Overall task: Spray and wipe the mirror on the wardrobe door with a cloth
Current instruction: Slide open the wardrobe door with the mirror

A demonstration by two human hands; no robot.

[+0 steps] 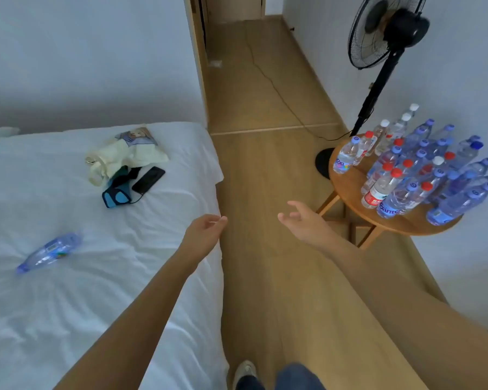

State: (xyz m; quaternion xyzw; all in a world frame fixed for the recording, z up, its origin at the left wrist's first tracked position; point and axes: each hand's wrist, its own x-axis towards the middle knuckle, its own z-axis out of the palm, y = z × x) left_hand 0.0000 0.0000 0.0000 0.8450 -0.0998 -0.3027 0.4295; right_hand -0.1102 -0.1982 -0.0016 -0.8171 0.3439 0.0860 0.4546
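Neither the wardrobe mirror nor a spray bottle shows in the head view. My left hand (206, 230) hangs over the right edge of the white bed (68, 305), fingers loosely curled, holding nothing. My right hand (302, 218) is stretched out over the wooden floor (265, 164), palm up, fingers relaxed and empty. A heap of cream cloth (119, 157) lies on the bed at the far side, well beyond my left hand.
A blue item (116, 195) and a black phone (148, 180) lie beside the cloth. A plastic water bottle (48, 251) lies on the bed. Right stands a round wooden table (347, 187) crowded with several water bottles, a black standing fan (383, 38) behind it. A cable crosses the floor.
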